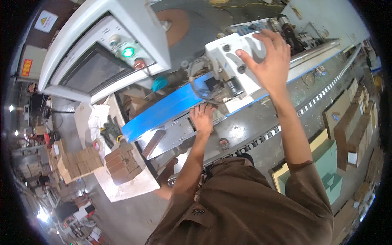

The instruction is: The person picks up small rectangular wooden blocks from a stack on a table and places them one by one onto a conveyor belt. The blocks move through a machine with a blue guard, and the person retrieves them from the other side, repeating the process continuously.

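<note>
My left hand (202, 118) rests on the metal bed (175, 138) of a machine, beside a long blue guide (171, 107). Its fingers are stretched out, and whether anything lies under them is hidden. Higher up on the right, my right hand (267, 59) is spread over a white machine housing (228, 61) with black knobs and a small dark counter (233, 86). The thumb and fingers there are apart, with nothing held. A narrow brown strip (154, 143) lies at the near left end of the bed.
A white control cabinet (157, 38) with a dark screen and a lit green button stands upper left. The white side table (116, 192) holds brown blocks (122, 165), dark gloves (109, 131) and a tape roll (97, 145). A roller track (310, 107) and stacked panels (355, 126) are on the right.
</note>
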### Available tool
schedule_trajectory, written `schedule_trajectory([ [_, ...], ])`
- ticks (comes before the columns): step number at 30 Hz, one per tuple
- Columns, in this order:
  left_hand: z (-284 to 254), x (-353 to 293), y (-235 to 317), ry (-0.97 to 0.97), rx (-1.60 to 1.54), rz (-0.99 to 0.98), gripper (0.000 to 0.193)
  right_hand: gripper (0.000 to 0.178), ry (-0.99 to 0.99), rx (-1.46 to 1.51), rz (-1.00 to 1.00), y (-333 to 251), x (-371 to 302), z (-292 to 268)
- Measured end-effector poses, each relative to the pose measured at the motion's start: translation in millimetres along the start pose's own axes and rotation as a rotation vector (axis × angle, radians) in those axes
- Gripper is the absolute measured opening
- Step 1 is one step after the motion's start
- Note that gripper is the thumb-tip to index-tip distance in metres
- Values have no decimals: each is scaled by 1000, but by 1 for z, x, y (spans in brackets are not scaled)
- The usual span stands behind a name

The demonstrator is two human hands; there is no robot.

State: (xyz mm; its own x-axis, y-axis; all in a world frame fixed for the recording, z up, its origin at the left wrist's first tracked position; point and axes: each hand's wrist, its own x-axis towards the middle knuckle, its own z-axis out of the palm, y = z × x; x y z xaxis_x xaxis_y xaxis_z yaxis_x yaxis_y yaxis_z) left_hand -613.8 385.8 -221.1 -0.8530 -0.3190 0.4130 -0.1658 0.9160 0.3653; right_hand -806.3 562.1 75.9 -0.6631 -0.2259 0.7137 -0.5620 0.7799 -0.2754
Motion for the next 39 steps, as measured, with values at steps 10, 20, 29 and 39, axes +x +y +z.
schedule_trajectory([
  [10, -172, -88, -127, 85, 311, -345, 28, 88, -245, 21, -20, -2, -1, -7],
  [20, -213, -92, -151, -229, 411, -297, 48, 74, -296, 96, -102, 3, 0, -11],
  [29, -86, -18, -36, -183, 106, -27, 39, 69, -289, 114, -42, 8, -3, -5],
  [39, -48, -22, -39, -214, 254, 130, 63, 64, -300, 56, -52, 2, -2, -10],
])
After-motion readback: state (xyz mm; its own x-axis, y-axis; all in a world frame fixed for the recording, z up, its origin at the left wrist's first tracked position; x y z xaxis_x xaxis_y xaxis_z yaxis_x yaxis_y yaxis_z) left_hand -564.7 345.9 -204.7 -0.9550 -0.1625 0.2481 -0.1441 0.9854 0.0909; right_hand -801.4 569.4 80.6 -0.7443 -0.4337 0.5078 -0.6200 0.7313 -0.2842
